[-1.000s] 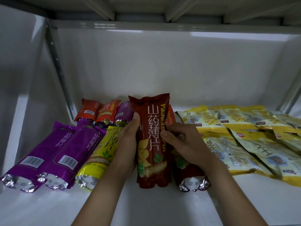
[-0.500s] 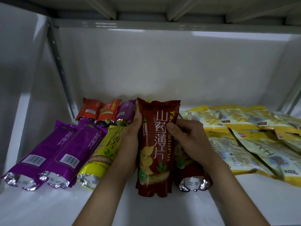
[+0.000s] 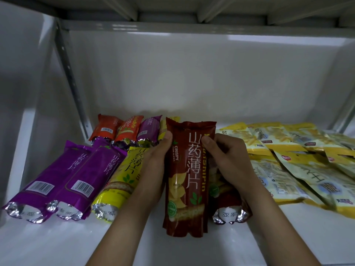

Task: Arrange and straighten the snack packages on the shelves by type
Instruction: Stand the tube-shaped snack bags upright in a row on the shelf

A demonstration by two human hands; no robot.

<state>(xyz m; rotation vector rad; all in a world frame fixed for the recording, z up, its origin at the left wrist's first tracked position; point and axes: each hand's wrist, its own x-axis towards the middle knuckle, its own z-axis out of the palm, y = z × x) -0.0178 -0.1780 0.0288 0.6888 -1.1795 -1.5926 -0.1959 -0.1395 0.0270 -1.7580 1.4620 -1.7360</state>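
White shelf [image 3: 288,237]: left hand [image 3: 153,166] and right hand [image 3: 228,160] fingers clasp red "CRISPY YAM SLICES" pack [image 3: 185,181].

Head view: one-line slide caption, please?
Both hands, left and right, grip a dark red yam-crisp pack upright on the shelf.

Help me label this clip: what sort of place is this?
Probably a shop or stockroom shelf: a white metal shelf with a perforated upright, holding rows of purple snack tubes and yellow snack bags, many alike.
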